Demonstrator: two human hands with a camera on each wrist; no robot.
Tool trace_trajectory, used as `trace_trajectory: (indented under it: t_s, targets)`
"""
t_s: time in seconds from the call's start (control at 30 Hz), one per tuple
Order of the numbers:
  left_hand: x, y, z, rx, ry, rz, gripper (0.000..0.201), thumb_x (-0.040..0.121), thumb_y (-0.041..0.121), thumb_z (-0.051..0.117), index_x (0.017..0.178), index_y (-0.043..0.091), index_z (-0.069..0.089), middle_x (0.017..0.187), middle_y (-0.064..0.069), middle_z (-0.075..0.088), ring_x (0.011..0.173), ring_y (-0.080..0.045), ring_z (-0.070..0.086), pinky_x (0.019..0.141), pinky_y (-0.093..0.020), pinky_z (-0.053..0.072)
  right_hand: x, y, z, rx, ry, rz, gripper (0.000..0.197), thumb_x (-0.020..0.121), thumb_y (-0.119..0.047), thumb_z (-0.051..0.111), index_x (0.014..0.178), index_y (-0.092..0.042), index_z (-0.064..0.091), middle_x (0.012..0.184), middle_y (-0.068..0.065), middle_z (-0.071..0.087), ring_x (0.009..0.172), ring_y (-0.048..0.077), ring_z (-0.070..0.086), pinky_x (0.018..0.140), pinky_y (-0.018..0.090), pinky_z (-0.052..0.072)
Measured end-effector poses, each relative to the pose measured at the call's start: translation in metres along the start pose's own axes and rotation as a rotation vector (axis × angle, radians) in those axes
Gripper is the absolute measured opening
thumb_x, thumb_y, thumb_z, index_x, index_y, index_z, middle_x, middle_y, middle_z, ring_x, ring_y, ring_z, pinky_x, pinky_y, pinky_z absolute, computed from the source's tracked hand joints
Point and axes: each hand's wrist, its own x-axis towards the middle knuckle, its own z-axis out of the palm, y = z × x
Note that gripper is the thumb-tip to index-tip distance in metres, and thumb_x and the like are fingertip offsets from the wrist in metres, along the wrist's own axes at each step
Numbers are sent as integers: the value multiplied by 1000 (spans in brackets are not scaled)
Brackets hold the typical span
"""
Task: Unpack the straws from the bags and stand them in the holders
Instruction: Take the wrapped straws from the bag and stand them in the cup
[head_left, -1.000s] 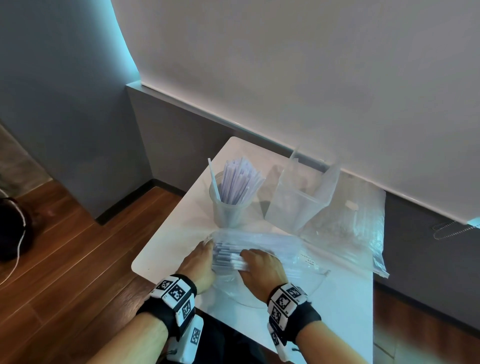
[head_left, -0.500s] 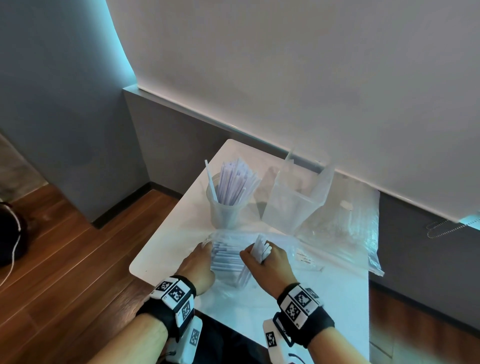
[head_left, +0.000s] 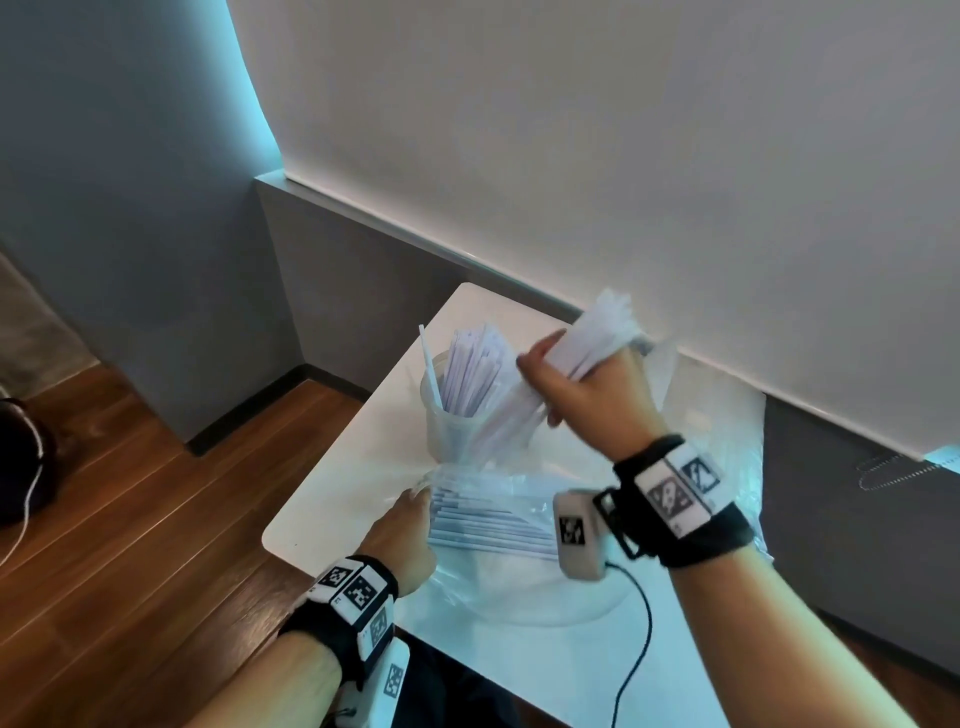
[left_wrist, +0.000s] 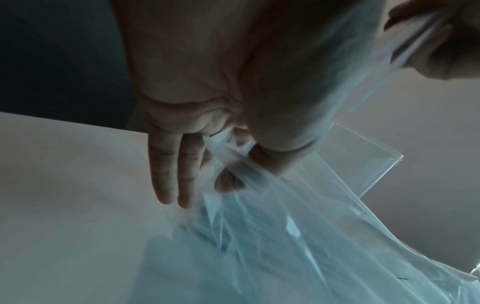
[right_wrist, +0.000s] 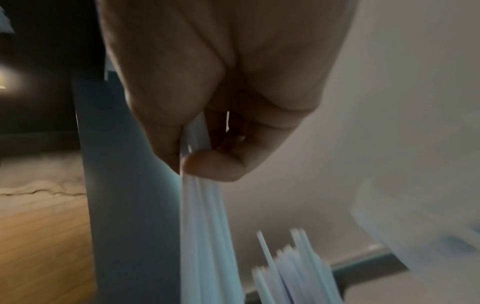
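I'm in what looks like a café or drinks-shop corner: a small white tabletop (head_left: 332, 525) set against a grey half-wall (head_left: 363, 270), wood plank floor (head_left: 130, 509) left of the tabletop, and a clear holder (head_left: 447, 431) of wrapped straws on it.

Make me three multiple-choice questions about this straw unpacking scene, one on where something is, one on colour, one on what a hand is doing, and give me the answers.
1. Where is the round holder that already has straws in it?
A. on the white table
B. on the wooden floor
C. inside the bag

2. What colour are the straws in the right hand?
A. black
B. white
C. red

3. What is the left hand doing?
A. lifting the holder
B. hanging idle off the table
C. pinching the clear bag

Answers: 1 A, it stands on the tabletop beyond the bag. 2 B, the bundle is white. 3 C, the left wrist view shows thumb and finger gripping the plastic.
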Motion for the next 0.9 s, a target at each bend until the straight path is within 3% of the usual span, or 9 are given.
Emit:
trace_trajectory:
  t_s: [0.13, 0.27, 0.37, 0.43, 0.63, 0.7, 0.77, 0.8, 0.9]
  targets:
    - [0, 1, -1, -25, 22, 23, 83, 82, -1, 53, 152, 28, 19, 150, 2, 38, 128, -20, 49, 106, -26, 39, 44, -13, 0, 43, 91, -34, 11, 83, -23, 72, 73, -21, 68, 60, 1, 69, 49, 18, 66, 59, 28, 57]
    - [1, 0, 0, -35, 17, 30, 84, 81, -2, 52, 152, 28, 18, 152, 2, 36, 129, -19, 49, 108, -28, 40, 64, 5, 26, -47, -19, 3, 11, 85, -26, 72, 76, -21, 68, 64, -4, 69, 53, 11, 67, 61, 26, 55]
    - [2, -2, 1, -22, 8, 18, 82, 82, 0, 53, 152, 25, 19, 151, 1, 36, 129, -21, 49, 108, -30, 41, 70, 22, 47, -195, -172, 33, 15, 84, -35, 72, 85, -20, 71, 82, 1, 73, 76, 16, 69, 76, 31, 56]
    - [3, -3, 2, -29, 7, 14, 80, 82, 1, 53, 150, 27, 21, 149, 2, 39, 126, -21, 52, 106, -32, 43, 73, 28, 54, -290, -222, 28, 25, 81, -42, 74, 95, -21, 70, 96, -1, 71, 90, 17, 65, 82, 28, 51]
    - [6, -5, 3, -34, 11, 18, 79, 81, 2, 55, 149, 28, 22, 147, 2, 41, 124, -21, 53, 104, -33, 46, 84, 28, 52, -186, 42, -93, 61, 70, -39, 85, 120, -23, 54, 110, -5, 56, 105, 16, 54, 92, 31, 46]
    - [6, -5, 3, -30, 12, 22, 79, 82, 2, 55, 149, 27, 22, 148, 1, 40, 125, -21, 52, 104, -33, 45, 84, 27, 50, -120, 114, -105, 69, 72, -31, 85, 129, -22, 47, 119, -3, 52, 105, 13, 53, 87, 22, 44]
    - [6, -5, 3, -37, 9, 20, 80, 82, 1, 54, 150, 27, 20, 150, 2, 38, 126, -21, 51, 106, -33, 44, 79, 27, 51, -84, 130, -95, 71, 77, -26, 82, 136, -24, 41, 129, -2, 50, 106, 11, 53, 87, 18, 43]
    - [6, -6, 3, -43, 8, 18, 80, 82, 1, 53, 150, 27, 20, 150, 2, 38, 126, -21, 52, 106, -33, 44, 77, 30, 54, -112, 116, -111, 68, 82, -28, 77, 139, -24, 40, 134, -2, 50, 111, 12, 53, 92, 21, 44]
    - [7, -6, 4, -29, 4, 12, 77, 83, 2, 54, 148, 27, 22, 145, 1, 41, 123, -22, 54, 104, -34, 46, 70, 43, 67, -438, -65, -202, 50, 99, -38, 50, 144, -18, 41, 145, 3, 48, 133, 21, 44, 109, 41, 36]
